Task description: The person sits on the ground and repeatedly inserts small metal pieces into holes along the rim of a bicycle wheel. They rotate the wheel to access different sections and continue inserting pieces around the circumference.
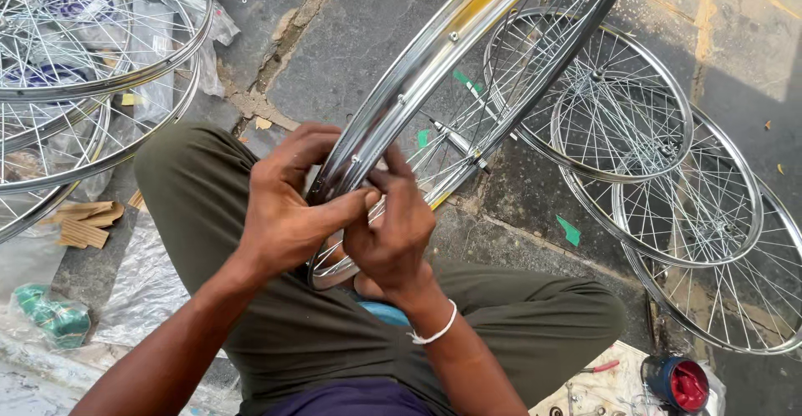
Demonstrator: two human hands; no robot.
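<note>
The head view looks down at a person who sits on a stone pavement with the knees spread, in olive trousers. One chrome bicycle wheel rim rests in the lap. Its long line runs from the lap near the lower middle up to the top edge, right of centre, so it leans away from the person, and a yellow strip shows inside its channel. The left hand is closed around the near part of this rim, with the thumb pressed across to the other hand. The right hand pinches at the same part of the rim with bent fingers; what is between the fingertips is too small to tell. A white band is on the right wrist.

At the right side, three finished spoked wheels lie flat and overlap each other, close to the right edge. At the top left corner is another stack of spoked wheels, at least three, on plastic sheets. Bare pavement is open between the two piles. A green roll lies at the lower left, a red-and-blue tin at the lower right.
</note>
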